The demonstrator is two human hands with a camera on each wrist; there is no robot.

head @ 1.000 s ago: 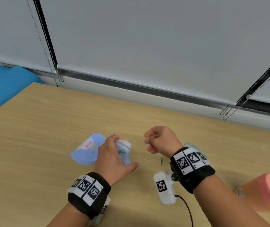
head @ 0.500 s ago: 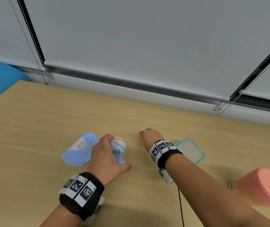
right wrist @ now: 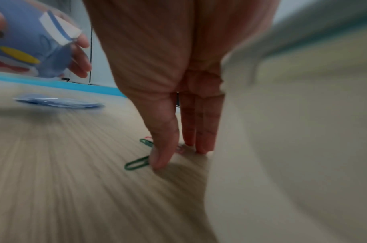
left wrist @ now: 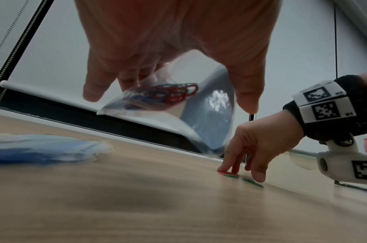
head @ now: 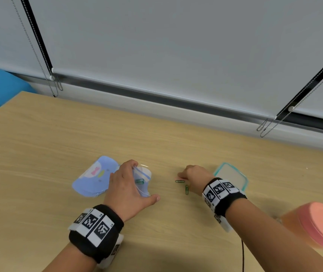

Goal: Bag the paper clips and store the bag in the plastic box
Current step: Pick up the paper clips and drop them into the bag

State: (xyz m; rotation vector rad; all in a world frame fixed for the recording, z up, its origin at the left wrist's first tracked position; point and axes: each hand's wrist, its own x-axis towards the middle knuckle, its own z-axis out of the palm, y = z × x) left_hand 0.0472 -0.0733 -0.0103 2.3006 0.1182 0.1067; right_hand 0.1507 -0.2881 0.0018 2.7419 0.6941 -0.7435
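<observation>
I see the loose paper clips [head: 183,185] on the wooden table [head: 39,138], between my two hands: two green ones and one pink one, which is partly under the fingertips. My right hand [head: 195,176] is down at them, with the fingers nearly straight and the tips touching the table at the pink clip; the thumb [right wrist: 160,157] is against the end of one green clip [right wrist: 136,163]. The hand does not close on any clip. My left hand [head: 126,190] holds the small clear bag [head: 142,180] above the table, with fingers on one side and the thumb on the other. In the left wrist view the bag [left wrist: 178,111] already has red and blue clips inside. Just left of this hand lies a flat pile of blue printed bags [head: 92,178]. The plastic box [head: 233,173], with a teal rim, stands on the table just behind my right wrist. Near the right edge there is a pink-lidded container [head: 319,224], blurred.
</observation>
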